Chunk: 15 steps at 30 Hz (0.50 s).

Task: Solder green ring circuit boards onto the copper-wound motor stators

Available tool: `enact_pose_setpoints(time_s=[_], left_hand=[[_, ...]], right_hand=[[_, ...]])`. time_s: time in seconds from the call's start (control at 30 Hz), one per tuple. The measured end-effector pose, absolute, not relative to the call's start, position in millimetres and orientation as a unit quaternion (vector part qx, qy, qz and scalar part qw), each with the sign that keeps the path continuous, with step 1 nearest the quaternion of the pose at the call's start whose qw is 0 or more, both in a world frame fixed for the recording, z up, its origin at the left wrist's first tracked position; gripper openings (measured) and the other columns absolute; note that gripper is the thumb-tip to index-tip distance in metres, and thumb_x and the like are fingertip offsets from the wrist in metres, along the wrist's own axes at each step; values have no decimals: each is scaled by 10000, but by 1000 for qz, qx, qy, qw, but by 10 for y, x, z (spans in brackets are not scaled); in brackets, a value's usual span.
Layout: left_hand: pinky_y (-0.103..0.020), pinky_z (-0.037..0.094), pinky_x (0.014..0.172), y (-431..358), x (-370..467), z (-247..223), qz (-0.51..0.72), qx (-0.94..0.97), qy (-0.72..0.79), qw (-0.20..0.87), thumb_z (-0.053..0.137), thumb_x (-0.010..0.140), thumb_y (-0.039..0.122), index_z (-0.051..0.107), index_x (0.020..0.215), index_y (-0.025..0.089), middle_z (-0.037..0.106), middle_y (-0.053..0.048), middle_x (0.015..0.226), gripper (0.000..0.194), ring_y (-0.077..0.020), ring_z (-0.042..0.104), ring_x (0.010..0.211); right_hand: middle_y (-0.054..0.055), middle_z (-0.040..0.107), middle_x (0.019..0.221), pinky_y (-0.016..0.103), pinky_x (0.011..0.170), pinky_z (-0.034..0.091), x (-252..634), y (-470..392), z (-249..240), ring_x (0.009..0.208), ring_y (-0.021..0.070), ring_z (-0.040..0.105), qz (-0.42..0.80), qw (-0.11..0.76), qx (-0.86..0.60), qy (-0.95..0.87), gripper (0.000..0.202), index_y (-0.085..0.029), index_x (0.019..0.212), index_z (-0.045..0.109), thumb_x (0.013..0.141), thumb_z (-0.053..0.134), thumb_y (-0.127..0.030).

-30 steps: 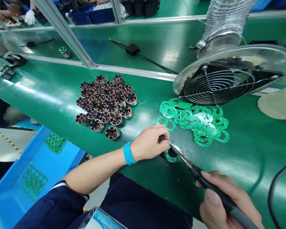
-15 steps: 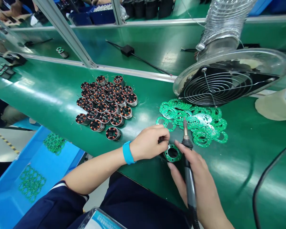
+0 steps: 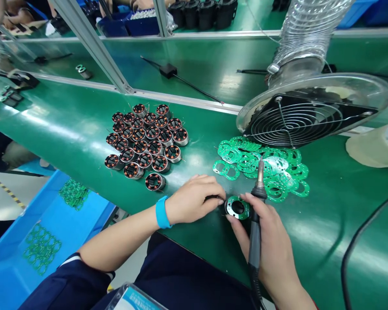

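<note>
My left hand [image 3: 197, 199], with a blue wristband, has its thumb and fingers pinched together at the left side of a stator topped by a green ring board [image 3: 237, 208]. Whatever sits between those fingertips is too small to make out. My right hand [image 3: 268, 232] grips a soldering iron [image 3: 256, 232], tip pointing up and away, while its thumb and index finger hold the right side of the stator. Several copper-wound stators [image 3: 144, 160] stand grouped at the left. Green ring boards [image 3: 274, 170] lie in a loose pile beyond my right hand.
A round fume extractor [image 3: 289, 125] with a clear duct overhangs the pile. A pale container [image 3: 375, 145] stands at the right, above a black cable [image 3: 345, 254]. At lower left is a blue tray [image 3: 6, 267] with more boards. A metal frame [image 3: 93, 47] rises behind the stators.
My left hand has moved slightly left, away from the board's top. The stator has shifted slightly right and tilted, and the iron has moved a little right in my right hand.
</note>
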<state>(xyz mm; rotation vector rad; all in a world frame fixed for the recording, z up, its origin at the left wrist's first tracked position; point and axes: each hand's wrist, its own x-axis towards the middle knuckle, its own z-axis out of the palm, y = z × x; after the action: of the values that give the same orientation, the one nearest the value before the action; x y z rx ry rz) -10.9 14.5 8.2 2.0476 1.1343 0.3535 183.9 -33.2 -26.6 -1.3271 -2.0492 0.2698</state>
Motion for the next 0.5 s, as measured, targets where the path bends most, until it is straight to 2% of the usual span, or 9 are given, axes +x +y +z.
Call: enact_pose_setpoints(time_s=[0.07,0.23,0.4,0.5], left_hand=[[-289,435,817,145,-55,71,203,768,439,420,554,900,125,632,842,174,596,-11,836,109,-151,557,823],[-213,412,629,139,115,17,260,639,460,558,606,842,79,597,774,152,539,29,760,100,-92,500,654],[-204,390,626,124,167,18,249,637,480,550,616,793,20,557,718,158,493,54,699,168,-84,472,638],[-206,402,634,95,152,33,238,646,483,541,626,804,43,570,732,161,503,50,711,150,-88,490,648]], right_hand=[[88,673,958,361,688,537,1848,-332,-257,811,232,663,81,329,-505,-794,406,-201,1322,464,961,534,-374],[131,702,1121,404,816,514,1845,-349,-167,1005,268,648,62,348,-451,-820,435,-182,1354,435,943,550,-269],[71,737,1022,367,835,482,1802,-321,-71,998,234,645,48,348,-424,-834,324,-209,1248,503,930,527,-152],[44,735,889,336,778,475,1806,-295,-73,886,219,642,32,354,-448,-820,268,-203,1205,527,942,517,-157]])
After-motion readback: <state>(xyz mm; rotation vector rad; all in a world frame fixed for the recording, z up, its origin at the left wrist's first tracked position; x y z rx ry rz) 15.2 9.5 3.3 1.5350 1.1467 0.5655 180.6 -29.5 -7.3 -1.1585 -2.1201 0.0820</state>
